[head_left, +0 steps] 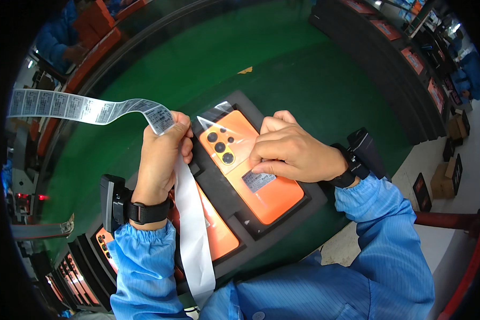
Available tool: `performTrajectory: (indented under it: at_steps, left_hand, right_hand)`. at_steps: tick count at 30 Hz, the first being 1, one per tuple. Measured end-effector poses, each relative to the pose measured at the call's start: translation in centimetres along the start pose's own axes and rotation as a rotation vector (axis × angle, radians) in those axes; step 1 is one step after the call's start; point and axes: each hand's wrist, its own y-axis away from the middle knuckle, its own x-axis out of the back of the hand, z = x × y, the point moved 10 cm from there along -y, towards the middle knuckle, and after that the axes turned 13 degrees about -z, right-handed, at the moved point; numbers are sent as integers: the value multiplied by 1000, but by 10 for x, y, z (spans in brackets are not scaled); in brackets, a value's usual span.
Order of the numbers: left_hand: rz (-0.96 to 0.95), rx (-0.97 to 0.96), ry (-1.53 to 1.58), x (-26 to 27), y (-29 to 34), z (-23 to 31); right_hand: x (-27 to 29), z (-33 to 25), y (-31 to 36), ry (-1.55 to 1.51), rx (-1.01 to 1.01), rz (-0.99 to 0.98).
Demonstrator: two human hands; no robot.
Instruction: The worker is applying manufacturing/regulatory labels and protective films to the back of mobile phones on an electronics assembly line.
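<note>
I see the left hand (168, 140) with its fingers pinched narrow, holding a strip of silver printed labels (80, 108) that runs out to the left edge of view; from under this hand, plain white backing (191, 224) hangs down toward the lap. The right hand (293, 146) has its fingers curled, with thumb and forefinger close together at the upper edge of a single grey label (260, 182); I cannot tell whether they grip that label or press on it. The label lies against the lower half of an orange phone (274, 201), which rests back up and slantwise in the right-hand recess of a black foam tray (316, 198), its round camera lenses (228, 158) toward the top left. A clear film (216, 114) covers its upper part and sticks out past its top end. To its left, a second orange phone (218, 232) sits in the same tray, partly hidden from me by the white backing. Beneath the tray I see a green surface (282, 48). Both arms wear blue sleeves (381, 224) and black wrist straps (150, 213) carrying black devices. More black trays (378, 80) holding orange pieces stand at the upper right, and a person in blue (56, 42) is at the upper left.
</note>
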Motion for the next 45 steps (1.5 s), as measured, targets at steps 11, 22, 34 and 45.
performTrajectory:
  at_steps: [11,22,34,45]
  left_hand:
    - [-20,7,-41,2,-1,-3]
    - [-10,2,-47,1,0,-1]
    - [2,-2,-21,1,4,-3]
    - [-10,-42,31,4,-6,-3]
  right_hand:
    - [0,-2,-1,25,13,15]
    - [-1,-1,-1,27,7,4]
    - [-4,-21,-2,303,-28,-4]
    - [-1,-31,-13,980,-340,69]
